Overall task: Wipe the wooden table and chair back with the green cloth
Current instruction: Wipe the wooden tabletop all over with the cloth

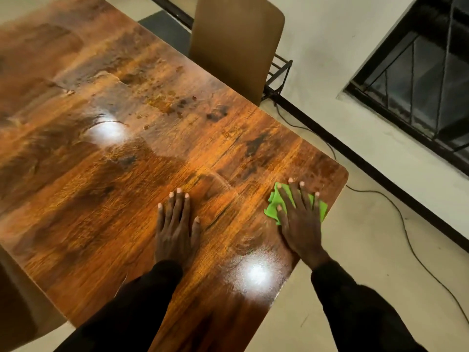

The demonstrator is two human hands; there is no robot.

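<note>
we judged the step in hand to be wiping the near right corner of the wooden table (127, 174), and doing it well called for keeping our palm flat and the pressure even, so the green cloth (275, 203) would not bunch or slide out from under the fingers. strokes seemed best run along the grain and out toward the rounded corner just beyond our fingertips, overlapping each pass. the dark smears and dried spots lay well ahead and to the left of that hand, so we reckoned the cloth would need to travel there next, perhaps with firmer rubbing.

our right hand (300, 219) lay spread wide, fingers splayed, pressing the cloth down on the tabletop rather than gripping it; green folds showed to the left of the hand and at its right side, close to the table's edge. our left hand (175, 224) rested flat and empty on the bare wood, well to the left of the cloth, fingers together, seemingly bracing us. both dark sleeves reached in from below. the chair back (236, 41) stood far ahead of both hands, beyond the table's far edge, not yet reached.
</note>
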